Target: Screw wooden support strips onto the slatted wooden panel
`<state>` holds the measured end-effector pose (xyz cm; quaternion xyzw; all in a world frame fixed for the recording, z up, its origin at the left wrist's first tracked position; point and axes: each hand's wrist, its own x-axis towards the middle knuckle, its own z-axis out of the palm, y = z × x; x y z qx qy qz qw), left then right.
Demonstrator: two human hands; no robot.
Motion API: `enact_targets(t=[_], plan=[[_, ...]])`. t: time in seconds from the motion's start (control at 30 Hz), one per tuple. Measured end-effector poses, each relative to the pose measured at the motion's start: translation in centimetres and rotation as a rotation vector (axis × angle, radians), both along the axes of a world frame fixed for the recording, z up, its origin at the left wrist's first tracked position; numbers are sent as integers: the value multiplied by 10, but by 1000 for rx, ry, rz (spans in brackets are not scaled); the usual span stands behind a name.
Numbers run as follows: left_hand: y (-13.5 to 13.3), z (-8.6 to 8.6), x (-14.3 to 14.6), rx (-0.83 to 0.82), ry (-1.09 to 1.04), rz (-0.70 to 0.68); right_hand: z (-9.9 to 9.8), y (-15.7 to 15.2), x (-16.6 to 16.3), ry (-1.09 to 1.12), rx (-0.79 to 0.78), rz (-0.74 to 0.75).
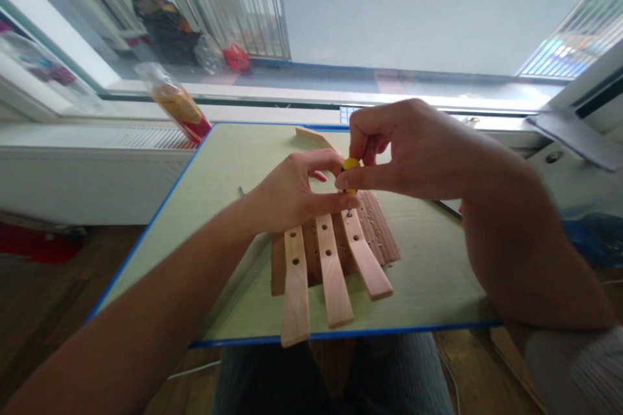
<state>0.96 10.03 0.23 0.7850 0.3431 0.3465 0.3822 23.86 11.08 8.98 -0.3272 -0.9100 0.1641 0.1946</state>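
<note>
My right hand [394, 149] grips a small screwdriver [350, 165] with a yellow and black handle, held roughly upright. Thumb and forefinger of my left hand [304, 191] close around the screwdriver's lower part. Below it is the upper hole of the right-hand wooden piece [368, 266], where a bit of metal shows. To its left lie a middle wooden piece [335, 295] and a left wooden piece [294, 305], each with two dark holes. All three rest on a brown board [384, 240] pitted with small holes; their near ends stick out past it. My fingers hide the pieces' far ends.
The board lies on a pale green table [233, 162] with blue edging. Another light wooden piece [311, 136] lies at the back, and a small metal item [242, 190] lies left. A bottle [178, 104] stands on the sill by the window. A dark-edged object [445, 207] is partly behind my right arm.
</note>
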Motion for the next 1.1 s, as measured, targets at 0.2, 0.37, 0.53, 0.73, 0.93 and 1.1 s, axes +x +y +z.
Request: enact_targets(t=[0.2,0.37,0.53,0.73,0.93,1.1], plan=[[0,1,0,28,-11,5,4,5,6,-32,-21,27],[-1,3,0,48,-12,-14,13,2,11,29,-36,121],[-1,2,-2,65,-5,-20,16,-3,10,42,-76,175],[0,3,-3,76,9,-67,12,1,10,10,-64,121],[0,3,-4,65,50,-55,7,3,8,-8,-5,80],[-1,2,-1,15,36,-5,6,1,6,-1,-14,32]])
